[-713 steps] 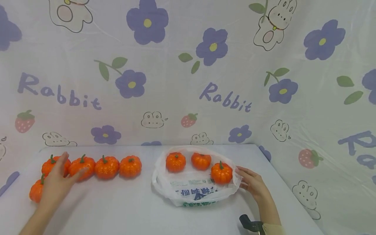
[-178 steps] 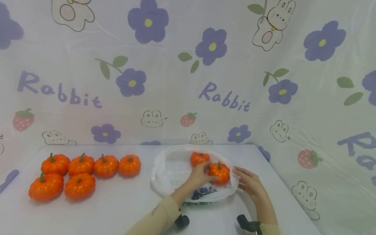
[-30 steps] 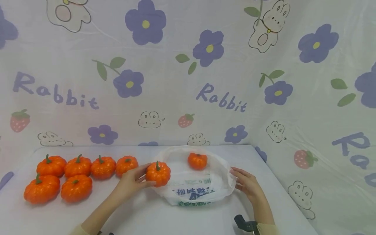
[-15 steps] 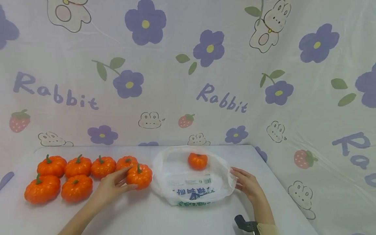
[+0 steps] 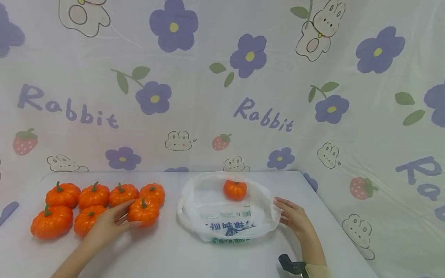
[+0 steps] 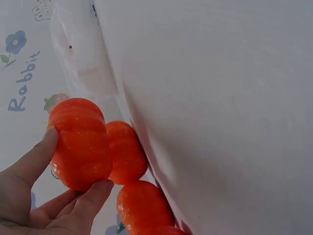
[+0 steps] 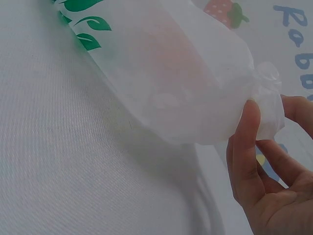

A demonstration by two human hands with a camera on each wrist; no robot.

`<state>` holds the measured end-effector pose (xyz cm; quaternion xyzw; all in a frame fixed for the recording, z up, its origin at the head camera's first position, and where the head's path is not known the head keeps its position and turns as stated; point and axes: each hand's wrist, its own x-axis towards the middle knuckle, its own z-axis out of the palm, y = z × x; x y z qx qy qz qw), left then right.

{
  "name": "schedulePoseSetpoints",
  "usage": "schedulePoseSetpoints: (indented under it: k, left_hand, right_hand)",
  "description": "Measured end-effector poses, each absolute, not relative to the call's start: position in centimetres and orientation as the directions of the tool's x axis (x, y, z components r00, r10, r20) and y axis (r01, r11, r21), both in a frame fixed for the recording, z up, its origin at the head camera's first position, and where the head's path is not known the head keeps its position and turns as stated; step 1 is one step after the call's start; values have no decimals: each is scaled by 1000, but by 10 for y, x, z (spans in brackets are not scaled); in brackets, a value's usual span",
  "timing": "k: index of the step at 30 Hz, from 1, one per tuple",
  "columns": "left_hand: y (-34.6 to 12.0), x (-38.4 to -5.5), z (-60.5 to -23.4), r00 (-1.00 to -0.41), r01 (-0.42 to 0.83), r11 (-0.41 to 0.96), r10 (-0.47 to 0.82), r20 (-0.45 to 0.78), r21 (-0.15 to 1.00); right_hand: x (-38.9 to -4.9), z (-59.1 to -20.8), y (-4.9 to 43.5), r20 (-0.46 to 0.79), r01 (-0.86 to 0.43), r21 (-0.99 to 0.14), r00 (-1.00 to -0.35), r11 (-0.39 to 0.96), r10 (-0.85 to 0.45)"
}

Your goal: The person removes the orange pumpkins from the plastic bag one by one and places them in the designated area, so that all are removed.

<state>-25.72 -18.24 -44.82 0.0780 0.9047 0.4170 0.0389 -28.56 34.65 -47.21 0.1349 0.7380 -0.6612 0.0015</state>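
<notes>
My left hand (image 5: pixel 107 226) grips a small orange pumpkin (image 5: pixel 144 213) with a green stem, thumb and fingers on its sides. In the left wrist view this pumpkin (image 6: pixel 80 144) is raised, overlapping other pumpkins behind it. In the head view it is just in front of the right-end pumpkin (image 5: pixel 153 192) of the back row. My right hand (image 5: pixel 296 220) pinches the right edge of a white plastic bag (image 5: pixel 192 227), whose mouth is spread wide. One pumpkin (image 5: pixel 235 190) sits inside, toward the back. The right wrist view shows the thin plastic (image 7: pixel 195 112) between thumb and fingers.
On the left, a back row of several pumpkins (image 5: pixel 62 195) stands on the white table (image 5: pixel 167 255). Two more pumpkins (image 5: pixel 52 222) form a front row, one partly behind my left hand. A patterned rabbit-and-flower curtain (image 5: pixel 201 96) hangs behind.
Pumpkins have gone from the bag to the left rows, leaving one inside. In the last second my left hand has carried its pumpkin leftward, away from the bag. My right hand keeps its hold.
</notes>
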Motion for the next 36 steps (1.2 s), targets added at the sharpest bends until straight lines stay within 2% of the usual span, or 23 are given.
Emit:
schedulePoseSetpoints:
  k: [10,27,36]
  left_hand:
    - [-201,-258,-453,-984,163,716,165,62,678]
    - [-211,-257,-452,-992,121,844,114,46,523]
    - [-209,-256,-450,-991,135,839,107,83,527]
  right_hand:
    - [-288,-470,347,-186,205,-975,-962,82,198]
    - [-289,-469,347,-180,205,-972,-963,112,198]
    - [-291,-468,346,-181,207,-971,-964,120,197]
